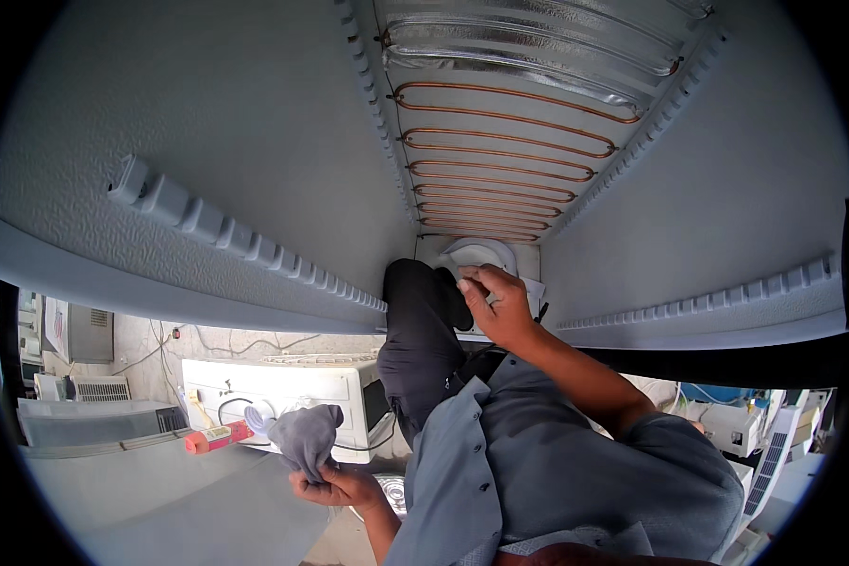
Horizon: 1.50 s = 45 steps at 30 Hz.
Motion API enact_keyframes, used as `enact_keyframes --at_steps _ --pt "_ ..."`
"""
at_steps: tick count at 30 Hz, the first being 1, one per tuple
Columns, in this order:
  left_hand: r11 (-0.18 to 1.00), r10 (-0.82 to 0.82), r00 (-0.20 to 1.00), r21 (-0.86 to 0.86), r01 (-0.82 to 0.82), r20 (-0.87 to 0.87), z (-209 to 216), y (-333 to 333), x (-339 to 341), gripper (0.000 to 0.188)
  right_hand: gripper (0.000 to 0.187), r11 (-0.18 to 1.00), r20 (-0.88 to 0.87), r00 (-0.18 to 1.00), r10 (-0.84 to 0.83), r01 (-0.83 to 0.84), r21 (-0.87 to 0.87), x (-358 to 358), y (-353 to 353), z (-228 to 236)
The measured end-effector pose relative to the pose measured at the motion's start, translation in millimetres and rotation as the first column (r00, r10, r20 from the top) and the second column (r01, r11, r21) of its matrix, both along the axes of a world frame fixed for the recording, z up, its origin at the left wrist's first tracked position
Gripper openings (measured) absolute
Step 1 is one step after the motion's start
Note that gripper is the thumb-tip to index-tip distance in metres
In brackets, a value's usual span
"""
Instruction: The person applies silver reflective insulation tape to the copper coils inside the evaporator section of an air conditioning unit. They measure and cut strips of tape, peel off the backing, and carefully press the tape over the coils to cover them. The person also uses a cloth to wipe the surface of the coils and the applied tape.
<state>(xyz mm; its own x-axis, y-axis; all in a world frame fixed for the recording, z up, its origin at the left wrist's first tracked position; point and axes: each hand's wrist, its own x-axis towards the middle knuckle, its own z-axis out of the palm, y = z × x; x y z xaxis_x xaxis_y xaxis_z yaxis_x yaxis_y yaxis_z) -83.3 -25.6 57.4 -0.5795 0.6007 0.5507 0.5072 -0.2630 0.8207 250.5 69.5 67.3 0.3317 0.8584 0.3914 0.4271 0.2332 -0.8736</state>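
Bright light falls on the pale floor (pixel 134 338), where a long white appliance (pixel 297 379) lies. Beyond it at far left stand a grey boxy unit (pixel 87 332) and a vented unit (pixel 102 389); white casings (pixel 726 426) crowd the right.

Coiled tubing (pixel 505 132) ahead on back wall (pixel 431 247); ribbed rails (pixel 231 232) on left wall (pixel 255 141), right wall (pixel 707 208); cloth (pixel 307 436) in left hand (pixel 344 487).

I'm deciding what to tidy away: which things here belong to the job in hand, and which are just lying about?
Seemingly in the job:
grey cloth, in the left hand
copper tubing
grey cabinet

Seemingly just lying about:
red container
white appliance beside it
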Motion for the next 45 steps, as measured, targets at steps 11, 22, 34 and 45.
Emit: enact_keyframes --at_steps 11,22,34,45 --pt "0.455 -0.882 0.446 0.03 0.89 0.153 73.7 93.4 152.4 0.029 0.033 0.942 -0.281 0.899 0.335 -0.328 0.074 -25.9 -7.7 100.5" --pt "0.377 -0.682 0.535 -0.387 0.841 0.499 -70.3 70.6 144.9 0.028 0.033 0.719 0.309 0.754 -0.58 0.295 0.63 89.5 154.8 103.1" --pt "0.563 -0.667 0.725 -0.523 0.64 0.17 -102.1 69.2 154.0 0.014 0.043 0.902 0.93 0.152 -0.335 -0.233 0.363 93.4 300.3 111.0" --pt "0.442 -0.763 0.64 -0.652 0.615 0.086 -97.6 102.6 180.6 0.014 0.054 0.868 0.879 0.374 -0.296 -0.278 0.411 131.6 260.5 101.9"
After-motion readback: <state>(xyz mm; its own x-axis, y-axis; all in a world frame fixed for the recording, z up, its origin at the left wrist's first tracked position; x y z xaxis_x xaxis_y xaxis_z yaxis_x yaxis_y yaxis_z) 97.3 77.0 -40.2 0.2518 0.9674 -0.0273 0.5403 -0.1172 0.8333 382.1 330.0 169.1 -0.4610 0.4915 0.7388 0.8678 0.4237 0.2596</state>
